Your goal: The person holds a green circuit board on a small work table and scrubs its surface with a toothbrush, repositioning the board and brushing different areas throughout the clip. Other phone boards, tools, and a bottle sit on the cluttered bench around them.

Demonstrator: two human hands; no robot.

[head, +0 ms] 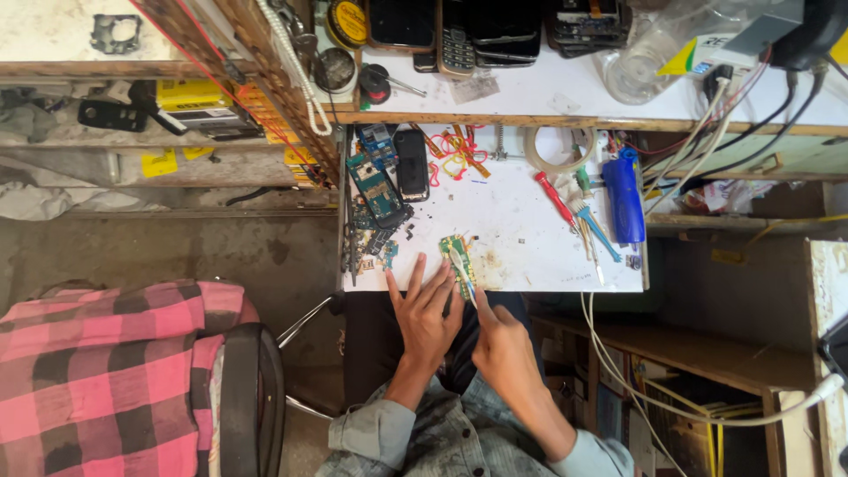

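Here, left hand (426, 311) flat, right hand (499, 343) fisted.

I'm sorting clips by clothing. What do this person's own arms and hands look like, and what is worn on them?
Both hands, left hand and right hand, are bare: no gloves, rings or watch show. The forearms are bare too. The grey-blue sleeves of a faded, mottled shirt are rolled up, each ending in a folded cuff near the elbow.

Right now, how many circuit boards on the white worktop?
2 clear ones: a green board at the front edge under the left hand and right hand, and a teal board at the left side. Small scraps nearby may hide more.
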